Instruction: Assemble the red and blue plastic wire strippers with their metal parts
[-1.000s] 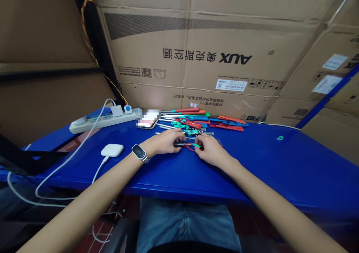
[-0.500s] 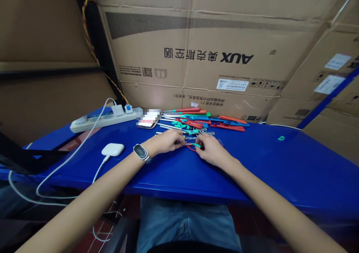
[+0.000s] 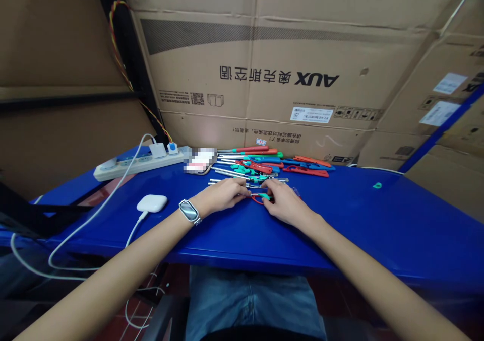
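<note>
My left hand [image 3: 229, 192], with a watch on its wrist, pinches the left end of a small assembly low over the blue table [image 3: 234, 235]. That assembly looks like part of a long-reach lighter, with a red looped handle piece [image 3: 258, 200] and a green piece [image 3: 266, 196]. My right hand [image 3: 283, 200] is closed around its right end, and the fingers hide much of it. Just beyond my hands lie several metal tubes [image 3: 223, 173], green pieces [image 3: 244, 169] and red handle pieces [image 3: 260, 166].
Blue and red handle pieces [image 3: 308, 169] lie behind on the right. A phone [image 3: 206, 168], a power strip [image 3: 124, 171] and a white earbud case [image 3: 152, 203] with a cable are on the left. One small green piece [image 3: 377, 185] lies far right. Cardboard [image 3: 234, 99] walls the back.
My hands stay at nearly the same spot, with only slight finger movement around the red and green lighter part. The camera view has shifted slightly.
</note>
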A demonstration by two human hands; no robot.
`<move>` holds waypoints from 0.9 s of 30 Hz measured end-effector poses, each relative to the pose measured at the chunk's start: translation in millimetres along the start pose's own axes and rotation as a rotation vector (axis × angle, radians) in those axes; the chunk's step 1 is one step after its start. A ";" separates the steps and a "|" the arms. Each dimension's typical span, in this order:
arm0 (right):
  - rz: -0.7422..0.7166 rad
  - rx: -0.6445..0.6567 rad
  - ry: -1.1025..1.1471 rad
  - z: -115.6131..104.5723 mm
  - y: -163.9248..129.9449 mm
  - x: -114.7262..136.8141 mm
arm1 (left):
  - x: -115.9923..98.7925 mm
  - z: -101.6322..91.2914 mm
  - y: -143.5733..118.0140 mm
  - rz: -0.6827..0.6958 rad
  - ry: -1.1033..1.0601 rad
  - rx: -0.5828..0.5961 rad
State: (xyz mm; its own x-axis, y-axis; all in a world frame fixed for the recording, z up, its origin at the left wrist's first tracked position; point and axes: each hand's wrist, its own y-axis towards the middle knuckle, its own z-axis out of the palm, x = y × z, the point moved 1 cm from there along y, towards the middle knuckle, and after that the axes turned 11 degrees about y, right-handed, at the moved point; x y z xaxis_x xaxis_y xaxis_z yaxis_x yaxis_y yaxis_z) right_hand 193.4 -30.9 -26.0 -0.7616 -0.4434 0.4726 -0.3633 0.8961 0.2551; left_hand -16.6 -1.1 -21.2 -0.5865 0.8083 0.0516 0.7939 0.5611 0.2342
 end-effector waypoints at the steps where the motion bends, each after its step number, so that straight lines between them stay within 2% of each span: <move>1: -0.015 0.002 0.011 -1.4 0.7 1.7 | 0.9 1.4 -0.2 -0.003 -0.004 -0.002; 7: -0.178 0.088 -0.042 -5.4 18.8 11.8 | 4.7 4.9 0.0 -0.030 -0.039 -0.009; 11: -0.216 0.129 -0.039 -1.6 30.7 10.8 | 5.7 4.1 -0.2 -0.036 -0.089 -0.033; 17: -0.211 0.082 0.101 8.7 25.7 0.8 | 3.7 2.6 -0.9 -0.023 -0.075 -0.033; 22: -0.278 0.023 0.169 17.7 20.9 -7.4 | 1.2 -1.1 -1.4 -0.028 0.025 0.006; 27: -0.276 0.005 0.210 20.7 20.4 -5.9 | -0.9 -4.7 -0.9 0.008 0.116 0.031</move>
State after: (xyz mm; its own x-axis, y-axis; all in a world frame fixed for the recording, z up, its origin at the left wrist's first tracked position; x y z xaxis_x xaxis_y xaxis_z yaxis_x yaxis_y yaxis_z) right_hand 179.3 -9.5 -41.0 -0.5076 -0.6635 0.5497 -0.5433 0.7416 0.3934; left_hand -17.5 -3.2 -16.9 -0.5937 0.7874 0.1659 0.8020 0.5618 0.2030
